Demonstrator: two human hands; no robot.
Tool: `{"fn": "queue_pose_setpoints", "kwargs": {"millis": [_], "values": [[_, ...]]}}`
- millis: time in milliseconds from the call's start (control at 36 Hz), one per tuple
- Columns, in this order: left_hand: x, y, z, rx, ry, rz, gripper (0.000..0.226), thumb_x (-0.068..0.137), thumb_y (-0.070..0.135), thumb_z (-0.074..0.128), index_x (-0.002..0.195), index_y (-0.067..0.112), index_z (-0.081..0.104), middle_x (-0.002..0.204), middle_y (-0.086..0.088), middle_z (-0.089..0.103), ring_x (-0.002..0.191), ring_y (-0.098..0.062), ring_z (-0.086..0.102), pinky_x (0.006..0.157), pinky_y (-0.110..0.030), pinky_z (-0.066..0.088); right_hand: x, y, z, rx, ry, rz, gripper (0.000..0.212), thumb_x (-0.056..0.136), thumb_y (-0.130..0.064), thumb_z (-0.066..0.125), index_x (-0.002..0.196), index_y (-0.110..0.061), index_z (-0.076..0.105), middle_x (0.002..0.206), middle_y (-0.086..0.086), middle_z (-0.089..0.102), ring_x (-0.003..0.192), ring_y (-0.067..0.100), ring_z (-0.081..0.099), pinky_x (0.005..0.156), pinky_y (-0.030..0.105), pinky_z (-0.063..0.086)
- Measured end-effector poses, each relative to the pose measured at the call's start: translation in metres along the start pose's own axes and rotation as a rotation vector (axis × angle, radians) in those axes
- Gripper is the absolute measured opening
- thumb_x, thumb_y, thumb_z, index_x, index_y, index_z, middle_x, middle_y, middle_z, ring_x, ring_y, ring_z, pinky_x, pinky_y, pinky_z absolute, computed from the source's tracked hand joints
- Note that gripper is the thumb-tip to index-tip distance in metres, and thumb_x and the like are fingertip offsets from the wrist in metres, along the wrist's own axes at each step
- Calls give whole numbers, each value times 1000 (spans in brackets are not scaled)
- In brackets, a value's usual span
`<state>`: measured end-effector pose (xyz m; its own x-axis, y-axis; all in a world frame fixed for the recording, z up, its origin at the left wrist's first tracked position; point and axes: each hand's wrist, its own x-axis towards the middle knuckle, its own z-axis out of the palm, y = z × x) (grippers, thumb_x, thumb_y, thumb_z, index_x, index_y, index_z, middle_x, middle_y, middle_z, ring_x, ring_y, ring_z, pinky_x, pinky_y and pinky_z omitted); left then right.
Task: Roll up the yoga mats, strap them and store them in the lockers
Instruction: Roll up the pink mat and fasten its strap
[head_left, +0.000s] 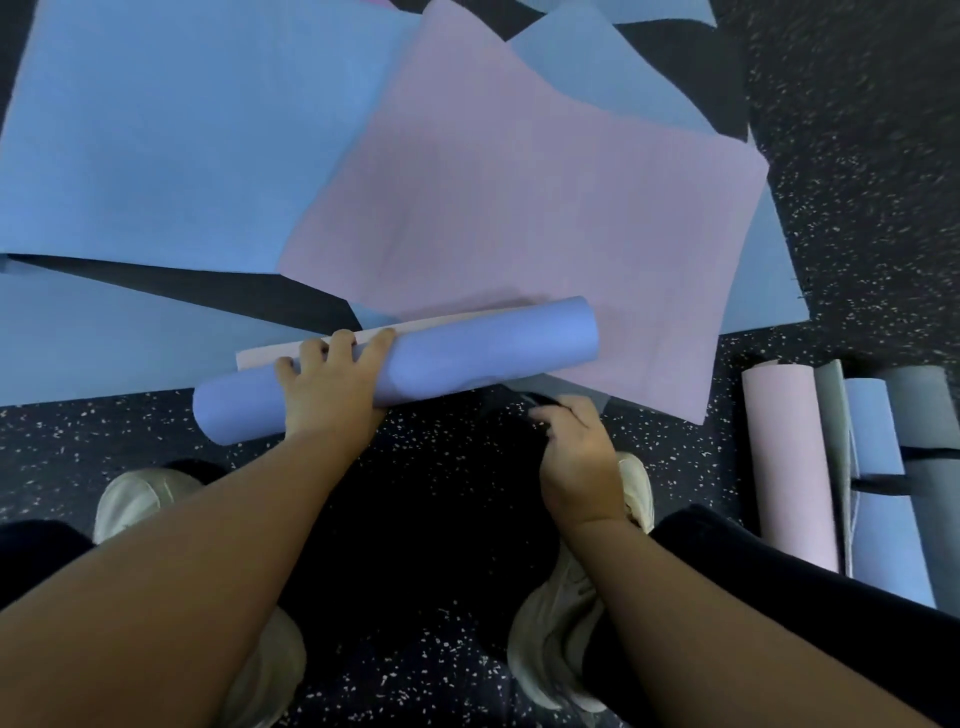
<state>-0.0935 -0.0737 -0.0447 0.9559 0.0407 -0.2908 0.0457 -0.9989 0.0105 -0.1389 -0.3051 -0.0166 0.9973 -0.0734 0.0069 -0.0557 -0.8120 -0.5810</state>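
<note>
Blue rolled mat (467, 358) under left hand (332, 389).

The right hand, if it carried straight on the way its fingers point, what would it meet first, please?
Probably the dark strap at its fingertips; the right hand already seems to pinch it. Just beyond lies the near edge of the pink mat. Depth is unclear.

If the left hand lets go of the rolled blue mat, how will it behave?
The rolled blue mat is a bare cylinder with no strap visible, so it would probably spring open. Its round shape may also roll on the floor. Only the left hand holds it.
</note>
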Motion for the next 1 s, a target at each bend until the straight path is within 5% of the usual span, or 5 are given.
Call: {"fn": "queue_pose_setpoints", "kwargs": {"millis": [139,222,389,722,1000], "values": [[-10,3,-2,15,-50,24,79,82,34,64,148,40,21,137,-3,41,117,-34,40,95,-47,33,14,0,-9,-26,67,174,35,82,7,47,112,5,63,119,20,59,107,32,57,91,25,36],[-13,5,-1,0,-77,92,84,83,36,64,150,46,13,133,-5,43,116,-35,42,94,-48,33,21,4,-7,-44,-64,323,46,91,-6,57,136,-1,46,144,9,39,127,25,44,98,28,34],[3,13,-6,90,-177,113,93,84,36,63,147,51,-5,130,-4,40,117,-30,43,96,-49,38,38,2,-3,-108,-107,350,55,90,-15,60,139,-6,39,157,1,22,132,29,40,103,36,35],[32,40,-5,-7,-313,263,106,73,59,72,152,31,6,144,-3,35,130,-28,41,100,-46,39,36,12,8,-133,-254,346,57,94,-8,50,147,-6,29,161,0,8,147,23,16,110,35,29],[50,60,-9,-149,-339,376,101,76,72,59,153,31,9,144,-10,37,128,-31,41,103,-43,36,32,20,15,-118,-201,338,54,92,3,44,144,-5,33,161,1,12,143,21,22,108,29,29]]}}
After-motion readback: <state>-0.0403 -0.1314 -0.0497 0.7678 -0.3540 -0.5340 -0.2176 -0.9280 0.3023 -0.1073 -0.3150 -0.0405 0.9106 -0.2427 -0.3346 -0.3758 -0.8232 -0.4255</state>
